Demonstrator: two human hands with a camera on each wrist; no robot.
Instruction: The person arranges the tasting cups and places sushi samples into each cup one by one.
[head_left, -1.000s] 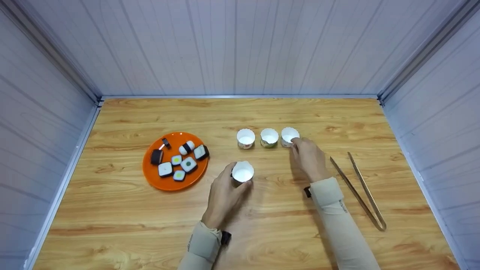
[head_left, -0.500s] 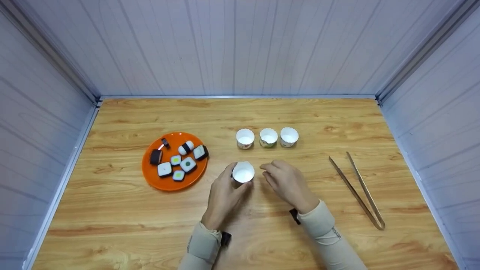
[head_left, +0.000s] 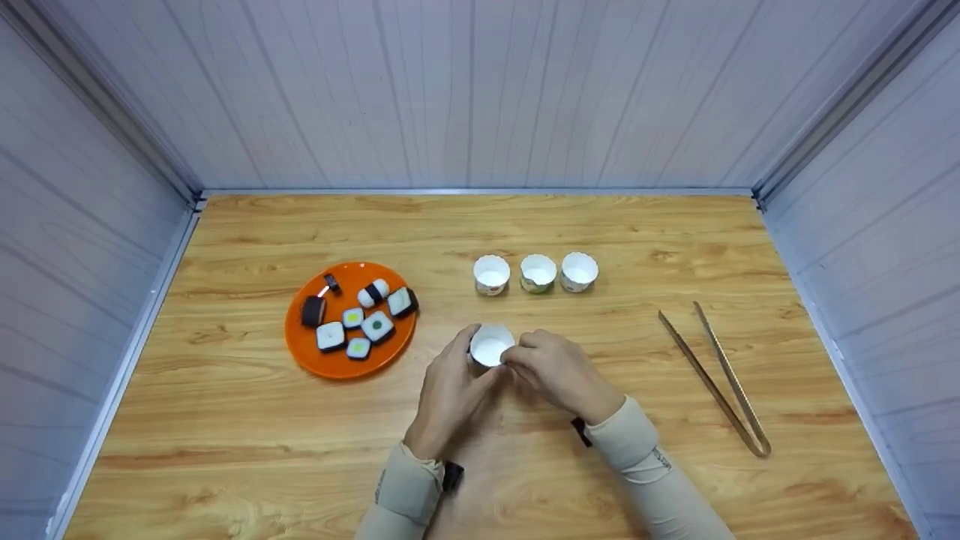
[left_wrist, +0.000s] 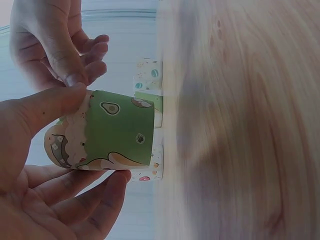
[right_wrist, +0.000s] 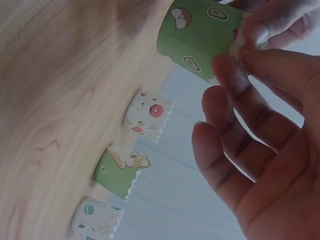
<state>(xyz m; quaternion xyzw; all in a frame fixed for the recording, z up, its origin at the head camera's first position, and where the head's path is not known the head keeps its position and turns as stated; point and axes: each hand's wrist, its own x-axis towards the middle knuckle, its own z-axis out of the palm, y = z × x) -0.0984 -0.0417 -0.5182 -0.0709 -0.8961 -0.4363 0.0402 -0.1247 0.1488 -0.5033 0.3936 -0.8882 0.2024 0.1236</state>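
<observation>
Pale panelled walls [head_left: 427,90] — wood-grain tabletop [head_left: 225,420]

Open wood lets a hand pass along the far edge of the surface [head_left: 225,427], behind the orange plate [head_left: 309,356] and the row of three paper cups [head_left: 538,275]. A gap also runs front to back between plate and row, though the left grip [head_left: 450,382], holding a green cup [left_wrist: 120,130], narrows its near end. The right grip [head_left: 559,371], at that cup's rim, blocks approach from the right edge. Gaps within the row are tight. Tongs [head_left: 705,379] lie toward the right edge, with room on both sides
</observation>
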